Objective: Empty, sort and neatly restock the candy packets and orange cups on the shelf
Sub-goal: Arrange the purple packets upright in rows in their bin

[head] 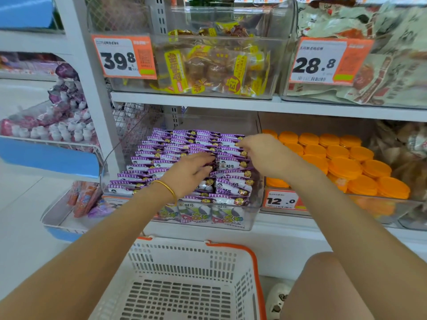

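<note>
At frame centre the left hand [191, 173] pinches candy packets [150, 155] in the clear bin [258, 199]; the right hand [263, 153] curls over them, its grip I cannot tell. Orange cups [344, 162] sit at centre right.

I see purple-and-white candy packets [161, 155] lying flat in overlapping rows at the left of the shelf [288, 224]; orange cups [342, 162] sit lid-up in rows just right of them.
</note>
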A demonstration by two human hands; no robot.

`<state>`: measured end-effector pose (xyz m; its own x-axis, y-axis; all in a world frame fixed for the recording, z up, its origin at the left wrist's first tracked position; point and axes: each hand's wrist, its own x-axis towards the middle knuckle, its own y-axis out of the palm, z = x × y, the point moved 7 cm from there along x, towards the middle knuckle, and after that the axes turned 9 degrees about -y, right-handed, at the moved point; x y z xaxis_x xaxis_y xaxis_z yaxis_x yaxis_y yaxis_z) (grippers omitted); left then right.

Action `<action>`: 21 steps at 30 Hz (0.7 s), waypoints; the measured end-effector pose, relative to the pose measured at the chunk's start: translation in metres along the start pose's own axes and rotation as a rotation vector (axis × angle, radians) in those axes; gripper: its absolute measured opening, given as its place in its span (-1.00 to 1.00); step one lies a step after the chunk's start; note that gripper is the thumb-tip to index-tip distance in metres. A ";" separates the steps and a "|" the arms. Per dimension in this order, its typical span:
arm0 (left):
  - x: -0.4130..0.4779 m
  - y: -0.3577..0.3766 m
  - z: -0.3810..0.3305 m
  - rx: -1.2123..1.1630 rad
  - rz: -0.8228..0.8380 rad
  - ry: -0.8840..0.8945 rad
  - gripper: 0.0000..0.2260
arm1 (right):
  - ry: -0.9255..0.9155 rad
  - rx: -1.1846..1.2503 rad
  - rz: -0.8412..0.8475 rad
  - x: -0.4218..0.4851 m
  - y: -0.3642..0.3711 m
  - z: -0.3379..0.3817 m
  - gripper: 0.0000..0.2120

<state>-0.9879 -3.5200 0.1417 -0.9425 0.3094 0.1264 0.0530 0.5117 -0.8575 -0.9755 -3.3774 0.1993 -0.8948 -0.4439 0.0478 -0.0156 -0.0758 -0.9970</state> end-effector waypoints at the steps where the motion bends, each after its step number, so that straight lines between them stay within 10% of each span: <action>1: -0.004 0.008 -0.005 0.021 0.066 0.011 -0.57 | 0.023 0.005 0.000 0.001 -0.001 0.000 -0.71; 11: -0.020 0.034 -0.009 0.415 0.348 -0.005 -0.60 | 0.048 -0.167 0.300 0.013 0.045 0.018 -0.82; 21: 0.030 0.017 0.004 0.302 -0.023 -0.066 -0.75 | 0.062 -0.209 0.093 0.015 0.042 0.013 -0.79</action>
<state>-1.0163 -3.5058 0.1290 -0.9621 0.2432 0.1230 -0.0593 0.2537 -0.9655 -0.9838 -3.3993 0.1587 -0.9223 -0.3840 -0.0423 -0.0179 0.1518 -0.9882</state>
